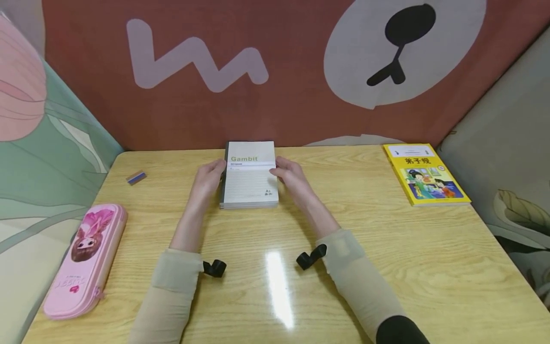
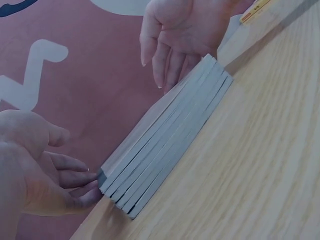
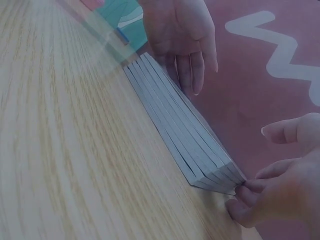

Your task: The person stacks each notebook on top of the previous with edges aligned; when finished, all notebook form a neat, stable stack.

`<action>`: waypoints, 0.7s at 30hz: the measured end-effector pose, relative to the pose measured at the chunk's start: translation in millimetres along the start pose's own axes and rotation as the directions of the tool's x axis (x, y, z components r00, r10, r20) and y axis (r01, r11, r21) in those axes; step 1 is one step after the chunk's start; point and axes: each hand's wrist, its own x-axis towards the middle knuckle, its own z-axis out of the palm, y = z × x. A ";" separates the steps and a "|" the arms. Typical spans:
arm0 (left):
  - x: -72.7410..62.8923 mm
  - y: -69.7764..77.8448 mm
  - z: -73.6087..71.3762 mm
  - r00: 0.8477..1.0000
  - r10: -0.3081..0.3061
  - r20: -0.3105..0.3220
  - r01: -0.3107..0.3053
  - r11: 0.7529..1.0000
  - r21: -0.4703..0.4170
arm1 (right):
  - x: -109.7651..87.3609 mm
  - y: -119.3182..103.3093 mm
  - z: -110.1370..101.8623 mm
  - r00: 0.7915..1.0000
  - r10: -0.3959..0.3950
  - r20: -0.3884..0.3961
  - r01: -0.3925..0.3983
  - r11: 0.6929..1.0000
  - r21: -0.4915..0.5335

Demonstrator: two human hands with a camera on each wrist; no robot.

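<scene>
A stack of several notebooks lies on the table against the back wall, its top notebook (image 1: 251,179) white with "Gambit" on the cover and a dark spine on the left. My left hand (image 1: 208,177) touches the stack's left side with extended fingers, thumb raised apart from it. On the opposite side my right hand (image 1: 293,174) touches the stack's edge with its fingertips; its thumb also stands clear of the cover. Page edges (image 2: 165,140) of the layered notebooks face the left wrist view, roughly lined up. Both palms face inward.
A pink pencil case (image 1: 86,263) lies at the table's left edge, with a small eraser-like block (image 1: 136,177) beyond it. At the back right rests a yellow book (image 1: 425,174). The red patterned wall (image 1: 292,114) rises directly behind the wooden table (image 1: 386,267).
</scene>
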 end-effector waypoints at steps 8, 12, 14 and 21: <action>1.1 -0.9 -17.1 0.996 0.040 0.078 -0.034 0.995 -0.089 | -1.2 -2.7 -4.8 0.999 -0.048 -0.008 0.048 0.998 -0.037; 2.6 5.8 -34.0 0.993 0.086 0.083 -0.094 0.990 0.101 | 2.0 -9.2 -22.1 0.992 -0.122 -0.034 0.116 0.981 -0.159; 2.3 9.3 -42.1 0.989 0.123 0.081 -0.138 0.963 0.230 | 2.4 -11.9 -33.5 0.986 -0.159 -0.041 0.144 0.958 -0.246; -5.9 18.2 -64.6 0.951 0.268 0.155 -0.307 0.750 0.586 | -6.2 -24.1 -81.6 0.954 -0.299 0.018 0.249 0.756 -0.606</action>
